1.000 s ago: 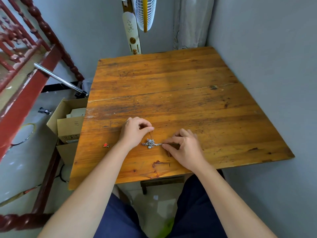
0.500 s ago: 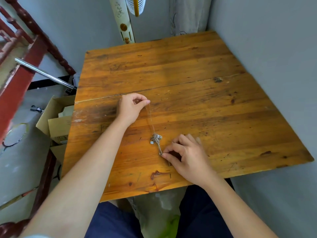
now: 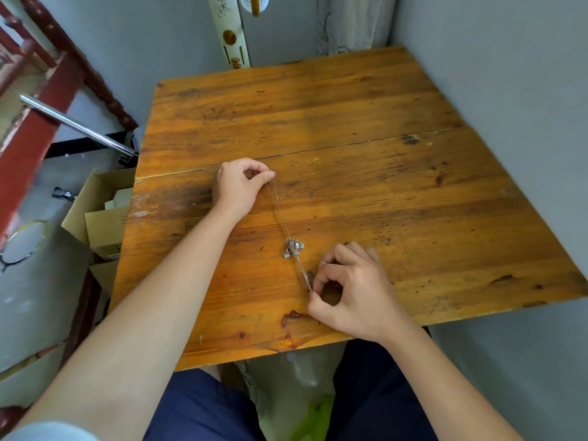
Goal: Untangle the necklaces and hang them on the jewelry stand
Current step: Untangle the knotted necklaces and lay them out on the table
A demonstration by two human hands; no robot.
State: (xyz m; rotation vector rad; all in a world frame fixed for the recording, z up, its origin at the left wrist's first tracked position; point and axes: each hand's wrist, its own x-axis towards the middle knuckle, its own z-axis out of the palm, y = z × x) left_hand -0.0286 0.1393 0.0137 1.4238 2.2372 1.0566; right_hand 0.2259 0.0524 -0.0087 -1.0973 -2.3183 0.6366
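A knot of thin silver necklaces (image 3: 293, 247) with small pendants lies near the middle of the wooden table (image 3: 350, 128). Fine chain runs from the knot both ways, stretched in a line. My left hand (image 3: 239, 186) pinches the far end of the chain between thumb and forefinger, up and left of the knot. My right hand (image 3: 348, 289) pinches the near end at the table's front, just below and right of the knot. No jewelry stand shows in the head view.
Grey walls (image 3: 509, 90) close in the table at the back and right. Open cardboard boxes (image 3: 101, 214) sit on the floor left of the table, beside a red wooden railing (image 3: 41, 100) and a metal bar (image 3: 76, 125). A fan stand (image 3: 230, 30) rises behind the table.
My left hand has pulled the chain away from the knot toward the far left, drawing the necklaces out into a long line. My right hand stayed near the front edge.
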